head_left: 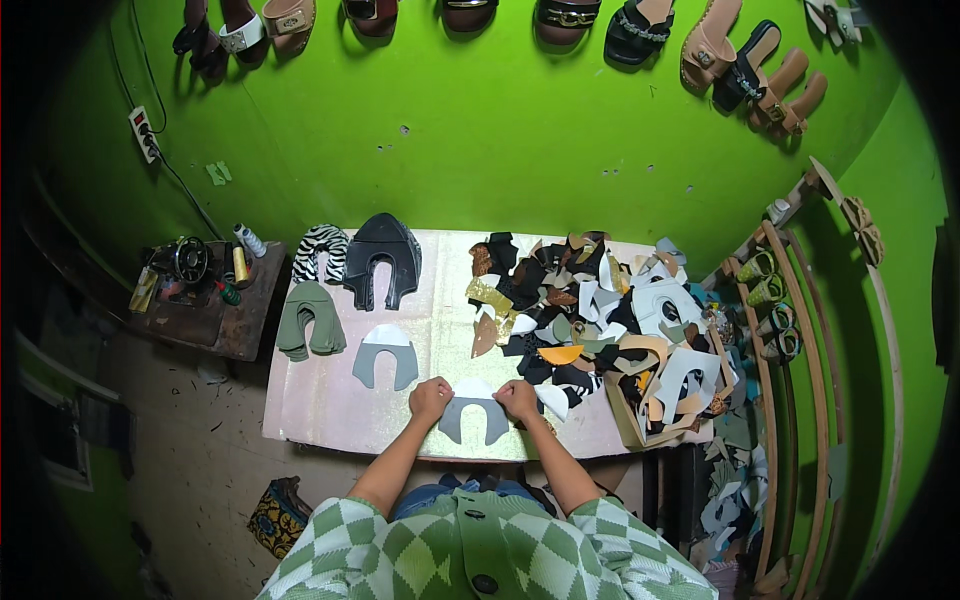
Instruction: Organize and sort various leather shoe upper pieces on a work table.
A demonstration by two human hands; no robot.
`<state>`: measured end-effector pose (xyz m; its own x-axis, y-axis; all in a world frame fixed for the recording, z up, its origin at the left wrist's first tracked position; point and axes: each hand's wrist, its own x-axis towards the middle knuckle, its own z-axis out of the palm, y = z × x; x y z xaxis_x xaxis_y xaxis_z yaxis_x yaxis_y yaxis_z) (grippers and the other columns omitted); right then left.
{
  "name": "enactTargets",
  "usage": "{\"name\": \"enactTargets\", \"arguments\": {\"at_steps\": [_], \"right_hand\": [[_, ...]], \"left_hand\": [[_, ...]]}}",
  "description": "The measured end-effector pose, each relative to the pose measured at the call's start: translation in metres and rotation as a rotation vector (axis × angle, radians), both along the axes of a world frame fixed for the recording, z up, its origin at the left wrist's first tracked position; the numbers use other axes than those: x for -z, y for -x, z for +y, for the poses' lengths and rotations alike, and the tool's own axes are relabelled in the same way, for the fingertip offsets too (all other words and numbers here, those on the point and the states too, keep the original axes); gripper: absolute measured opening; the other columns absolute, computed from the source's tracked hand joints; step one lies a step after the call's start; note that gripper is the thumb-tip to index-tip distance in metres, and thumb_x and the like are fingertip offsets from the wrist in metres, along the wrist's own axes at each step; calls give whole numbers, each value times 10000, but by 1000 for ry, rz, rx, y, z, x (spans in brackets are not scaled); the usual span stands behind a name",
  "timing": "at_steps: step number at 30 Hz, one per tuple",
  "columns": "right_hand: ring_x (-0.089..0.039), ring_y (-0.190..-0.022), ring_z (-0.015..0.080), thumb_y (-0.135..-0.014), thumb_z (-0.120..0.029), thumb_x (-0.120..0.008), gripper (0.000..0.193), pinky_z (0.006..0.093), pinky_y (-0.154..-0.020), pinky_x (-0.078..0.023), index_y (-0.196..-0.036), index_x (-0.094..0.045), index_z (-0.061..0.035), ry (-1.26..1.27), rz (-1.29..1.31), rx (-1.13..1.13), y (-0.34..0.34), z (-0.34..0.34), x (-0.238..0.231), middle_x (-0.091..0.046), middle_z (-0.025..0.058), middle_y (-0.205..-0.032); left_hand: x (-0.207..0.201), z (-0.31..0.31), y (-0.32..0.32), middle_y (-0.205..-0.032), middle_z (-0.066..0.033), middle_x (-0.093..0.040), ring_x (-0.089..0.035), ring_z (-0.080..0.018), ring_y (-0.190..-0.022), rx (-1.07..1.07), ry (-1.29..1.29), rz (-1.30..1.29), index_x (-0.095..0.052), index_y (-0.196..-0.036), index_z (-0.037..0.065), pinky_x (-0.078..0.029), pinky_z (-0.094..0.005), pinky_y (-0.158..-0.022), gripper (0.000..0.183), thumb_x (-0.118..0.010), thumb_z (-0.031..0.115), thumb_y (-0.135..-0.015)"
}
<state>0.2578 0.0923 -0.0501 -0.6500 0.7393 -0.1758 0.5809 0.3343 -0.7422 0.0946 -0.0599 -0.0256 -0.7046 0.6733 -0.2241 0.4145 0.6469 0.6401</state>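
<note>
Close to the table's near edge lies a grey U-shaped shoe-upper piece with a white half-round piece along its top. My left hand is closed at its upper left corner, and my right hand pinches the upper right corner. My fingertips hide where the two pieces meet there. A similar grey piece with a white top lies flat, farther left. Behind it are a green stack of U-shaped pieces, a zebra-striped stack and a black stack. A white half-round scrap sits beside my right hand.
A heap of mixed offcuts covers the right side of the pale table. At left stands a sewing machine on a dark wooden table. A wooden rack holds sandals at right. More sandals hang along the green wall.
</note>
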Motion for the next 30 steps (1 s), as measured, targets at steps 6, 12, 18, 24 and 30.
{"name": "enactTargets", "arguments": {"at_steps": [6,12,18,24,30], "right_hand": [[-630,-631,223,-647,-209,-760,172,328,-624,-495,-678,-666,-68,21,-49,12,3,-5,-15,-646,80,-659],[-597,-571,180,-669,-205,-746,185,308,-570,-471,-694,-650,-49,-13,-54,-13,4,-4,-13,-627,59,-628],[-613,-617,235,-655,-175,-740,182,346,-574,-471,-663,-615,-43,-76,-14,45,3,-6,-4,-625,87,-632],[-557,-836,261,-742,-156,-623,113,398,-673,-409,-825,-586,-90,-585,-159,-191,6,-33,-35,-576,90,-834],[-512,-881,256,-827,-94,-454,440,373,-726,-380,-1235,-524,-241,-597,-90,-333,-8,-69,-29,-488,109,-925]], "left_hand": [[13,0,0,-740,-2,-673,-638,-191,-733,-16,-1,30,-655,-755,151,-413,-356,-682,113,-721,217,-693],[7,2,-3,-718,6,-670,-622,-175,-714,21,26,115,-651,-763,155,-332,-350,-732,112,-721,211,-697],[-10,7,-16,-768,-2,-647,-585,-191,-793,84,21,279,-637,-775,151,-328,-358,-768,132,-715,200,-680],[4,-10,-31,-943,5,-604,-525,-182,-913,344,-106,670,-626,-898,150,-357,-358,-820,205,-647,151,-694],[5,-34,-48,-1221,-32,-527,-436,-243,-1154,454,-68,684,-525,-1222,112,-339,-372,-921,463,-567,153,-763]]}}
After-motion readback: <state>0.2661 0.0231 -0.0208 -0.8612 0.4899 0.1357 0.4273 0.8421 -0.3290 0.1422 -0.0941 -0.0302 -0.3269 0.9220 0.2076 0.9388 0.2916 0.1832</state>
